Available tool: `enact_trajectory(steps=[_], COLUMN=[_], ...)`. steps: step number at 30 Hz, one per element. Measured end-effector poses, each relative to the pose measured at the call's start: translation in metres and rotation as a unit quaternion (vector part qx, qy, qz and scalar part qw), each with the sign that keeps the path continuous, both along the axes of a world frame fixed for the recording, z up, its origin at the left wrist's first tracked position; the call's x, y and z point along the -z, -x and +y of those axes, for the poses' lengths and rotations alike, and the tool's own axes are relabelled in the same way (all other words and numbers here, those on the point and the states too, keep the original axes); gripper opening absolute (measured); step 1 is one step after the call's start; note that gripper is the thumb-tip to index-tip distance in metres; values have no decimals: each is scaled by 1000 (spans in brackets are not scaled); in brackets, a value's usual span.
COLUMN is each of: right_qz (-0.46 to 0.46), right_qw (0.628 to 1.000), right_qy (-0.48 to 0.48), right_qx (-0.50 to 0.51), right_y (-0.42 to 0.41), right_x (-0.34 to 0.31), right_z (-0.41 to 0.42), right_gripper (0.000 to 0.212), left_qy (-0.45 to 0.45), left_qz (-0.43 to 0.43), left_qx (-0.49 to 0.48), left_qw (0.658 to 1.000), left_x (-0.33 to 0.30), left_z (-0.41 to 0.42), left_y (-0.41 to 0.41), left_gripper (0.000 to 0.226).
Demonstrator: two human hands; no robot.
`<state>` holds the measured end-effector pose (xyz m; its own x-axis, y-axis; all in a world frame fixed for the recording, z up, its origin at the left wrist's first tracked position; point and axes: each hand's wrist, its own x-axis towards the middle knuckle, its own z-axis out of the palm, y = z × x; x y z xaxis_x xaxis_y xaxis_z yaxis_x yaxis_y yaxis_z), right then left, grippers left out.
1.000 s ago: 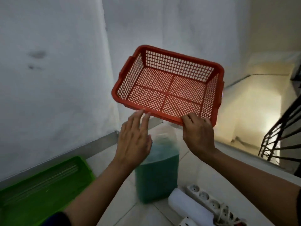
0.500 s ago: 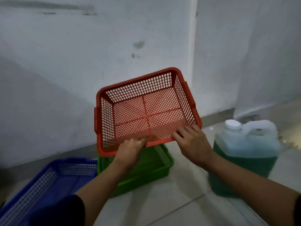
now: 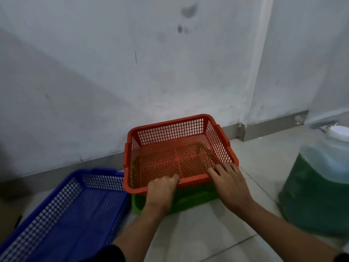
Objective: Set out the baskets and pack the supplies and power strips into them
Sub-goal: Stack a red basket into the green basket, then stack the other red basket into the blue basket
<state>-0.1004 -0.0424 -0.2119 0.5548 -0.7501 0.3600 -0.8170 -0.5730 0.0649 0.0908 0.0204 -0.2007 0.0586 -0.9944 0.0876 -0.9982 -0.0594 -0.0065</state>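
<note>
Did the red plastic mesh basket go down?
Yes. The red plastic mesh basket came down from in front of the wall onto the green plastic basket on the floor.

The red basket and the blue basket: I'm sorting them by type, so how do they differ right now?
The red basket is held at its near rim by the left hand and right hand, over the green basket; the blue basket lies untouched on the floor. The red one looks squarish, the blue one longer. Both are empty, open-topped plastic mesh.
</note>
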Motion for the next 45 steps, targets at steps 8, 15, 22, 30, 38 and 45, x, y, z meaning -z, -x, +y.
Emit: enact_trajectory(steps=[8, 15, 22, 30, 38, 45], right_qz=[10, 11, 18, 52, 60, 42], right_qw=[990, 979, 982, 964, 945, 895], right_qy=[-130, -198, -162, -123, -146, -151], right_qx=[47, 54, 91, 229, 285, 418], right_y=[12, 22, 50, 166, 285, 425], right_x=[53, 53, 26, -31, -54, -66], right_z=[-13, -13, 20, 89, 141, 213], right_gripper=[49, 59, 55, 43, 48, 51], left_qy=[-61, -38, 142, 129, 50, -7], left_qz=[82, 68, 259, 348, 216, 259], left_qx=[-40, -61, 60, 240, 396, 458], left_qw=[994, 995, 953, 897, 891, 850], left_x=[45, 64, 37, 5, -46, -45], left_z=[-8, -5, -28, -7, 21, 83], left_y=[11, 23, 109, 232, 332, 507], left_gripper=[75, 63, 25, 26, 28, 35])
